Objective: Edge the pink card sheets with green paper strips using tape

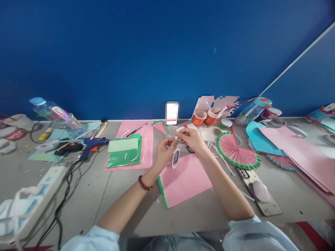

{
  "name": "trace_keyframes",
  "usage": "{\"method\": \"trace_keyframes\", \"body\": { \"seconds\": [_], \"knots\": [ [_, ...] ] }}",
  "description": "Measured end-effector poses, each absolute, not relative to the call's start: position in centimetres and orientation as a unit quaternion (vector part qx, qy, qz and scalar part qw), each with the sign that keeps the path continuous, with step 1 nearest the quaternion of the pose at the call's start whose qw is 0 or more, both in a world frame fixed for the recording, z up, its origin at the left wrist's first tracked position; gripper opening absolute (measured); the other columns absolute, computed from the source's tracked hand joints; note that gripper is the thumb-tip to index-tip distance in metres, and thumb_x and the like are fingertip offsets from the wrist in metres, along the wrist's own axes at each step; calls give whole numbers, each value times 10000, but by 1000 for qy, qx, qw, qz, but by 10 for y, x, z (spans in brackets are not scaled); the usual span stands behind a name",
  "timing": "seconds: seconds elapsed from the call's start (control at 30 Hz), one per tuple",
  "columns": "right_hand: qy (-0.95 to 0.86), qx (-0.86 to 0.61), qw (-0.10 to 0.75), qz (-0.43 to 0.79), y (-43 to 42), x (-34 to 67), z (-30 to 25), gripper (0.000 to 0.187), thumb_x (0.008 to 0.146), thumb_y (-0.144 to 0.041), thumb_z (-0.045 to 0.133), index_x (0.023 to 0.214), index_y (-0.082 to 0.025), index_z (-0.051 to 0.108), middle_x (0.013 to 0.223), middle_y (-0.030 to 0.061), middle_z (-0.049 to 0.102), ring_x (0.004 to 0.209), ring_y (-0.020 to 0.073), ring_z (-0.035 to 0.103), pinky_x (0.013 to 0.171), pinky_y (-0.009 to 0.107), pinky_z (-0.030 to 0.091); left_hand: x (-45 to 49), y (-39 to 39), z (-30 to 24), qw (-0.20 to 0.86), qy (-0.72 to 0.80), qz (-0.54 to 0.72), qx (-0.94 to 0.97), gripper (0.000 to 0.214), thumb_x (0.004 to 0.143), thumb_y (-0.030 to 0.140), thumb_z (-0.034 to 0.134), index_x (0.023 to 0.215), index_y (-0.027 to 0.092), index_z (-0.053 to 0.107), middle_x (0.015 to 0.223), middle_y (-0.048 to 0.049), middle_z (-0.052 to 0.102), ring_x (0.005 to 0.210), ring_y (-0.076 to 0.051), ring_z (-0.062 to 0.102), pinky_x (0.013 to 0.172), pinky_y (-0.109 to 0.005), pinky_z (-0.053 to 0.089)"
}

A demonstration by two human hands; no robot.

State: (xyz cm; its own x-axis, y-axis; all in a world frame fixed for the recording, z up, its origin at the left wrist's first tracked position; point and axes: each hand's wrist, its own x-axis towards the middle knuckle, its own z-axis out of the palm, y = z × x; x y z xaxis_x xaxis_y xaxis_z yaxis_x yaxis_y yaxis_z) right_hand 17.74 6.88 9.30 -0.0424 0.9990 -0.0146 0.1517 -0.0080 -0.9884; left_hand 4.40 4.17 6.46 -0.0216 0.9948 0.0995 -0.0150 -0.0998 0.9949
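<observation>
Over the middle of the desk (89, 202), the left hand (165, 149) holds a white ring-shaped roll (173, 164), on edge just below its grip, above a pink, green-bordered paper sheet (187, 179) near the front edge; the right hand (193, 140), farther from the roll, pinches narrowly, contents unclear.

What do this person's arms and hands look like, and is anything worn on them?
Pale blue sleeves end around the elbows, leaving both forearms bare. The left hand and right hand wear no gloves. A dark red beaded bracelet circles the left wrist; the right has none.
</observation>
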Motion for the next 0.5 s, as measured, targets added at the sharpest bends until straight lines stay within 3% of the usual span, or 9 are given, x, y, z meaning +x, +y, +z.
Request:
{"method": "trace_keyframes", "body": {
  "seconds": [0.5],
  "knots": [
    [-615, -541, 404, 407, 67, 180, 96, 237, 759, -411, 572, 755, -177, 604, 527, -20, 572, 418, 86, 460, 427, 211, 360, 44, 43, 63, 474, 494, 522, 508, 184, 710, 331, 645, 667, 155, 611, 625, 11, 562, 565, -94, 474, 548, -213, 375]
  ]
}}
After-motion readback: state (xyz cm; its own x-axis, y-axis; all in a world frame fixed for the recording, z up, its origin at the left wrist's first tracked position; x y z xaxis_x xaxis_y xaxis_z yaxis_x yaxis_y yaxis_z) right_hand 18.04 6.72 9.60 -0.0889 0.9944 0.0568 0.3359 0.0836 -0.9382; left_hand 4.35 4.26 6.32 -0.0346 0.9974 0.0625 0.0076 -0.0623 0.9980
